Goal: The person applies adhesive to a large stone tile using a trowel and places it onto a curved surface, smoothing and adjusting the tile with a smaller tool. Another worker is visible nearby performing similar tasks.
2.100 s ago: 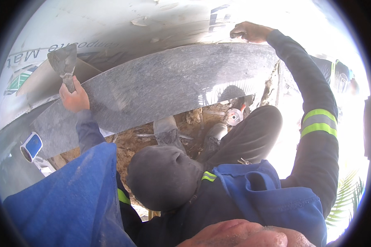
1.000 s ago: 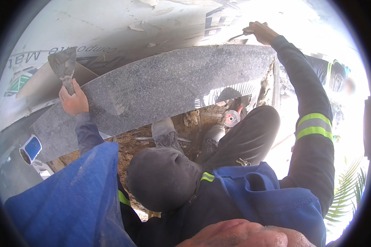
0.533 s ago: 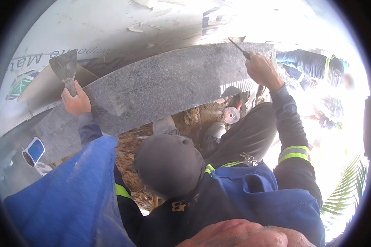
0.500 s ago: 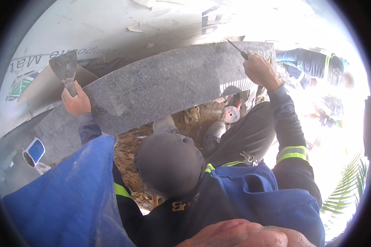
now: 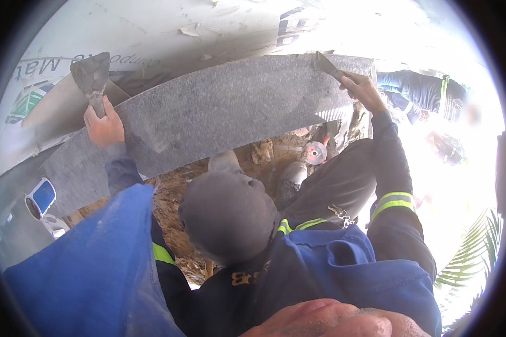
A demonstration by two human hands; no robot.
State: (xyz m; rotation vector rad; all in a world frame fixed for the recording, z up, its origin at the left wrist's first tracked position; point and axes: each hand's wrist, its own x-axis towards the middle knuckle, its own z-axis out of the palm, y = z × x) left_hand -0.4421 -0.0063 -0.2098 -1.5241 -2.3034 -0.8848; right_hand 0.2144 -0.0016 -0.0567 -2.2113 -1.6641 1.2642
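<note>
A long, speckled grey slab (image 5: 208, 106) stretches across in front of me, its far edge curving in the view. My left hand (image 5: 105, 126) is closed around the handle of a wide putty knife (image 5: 90, 76), whose dusty blade points up and away beyond the slab's left part. Over the slab's right end, my right hand (image 5: 365, 91) grips a second putty knife (image 5: 328, 65). That blade points left and away, near the slab's far edge; whether it touches the surface I cannot tell.
Below the slab, a grinder with a round disc (image 5: 316, 153) lies on brown, rubble-strewn ground near my boot (image 5: 292, 178). Printed white sheeting (image 5: 208, 28) rises behind. A blue-and-white object (image 5: 43, 196) is at left. Another person (image 5: 427, 92) bends over at the far right.
My right wrist has turned, so its putty knife shows its blade's flat face rather than a thin edge. My left hand, still holding its putty knife, has shifted slightly away from me.
</note>
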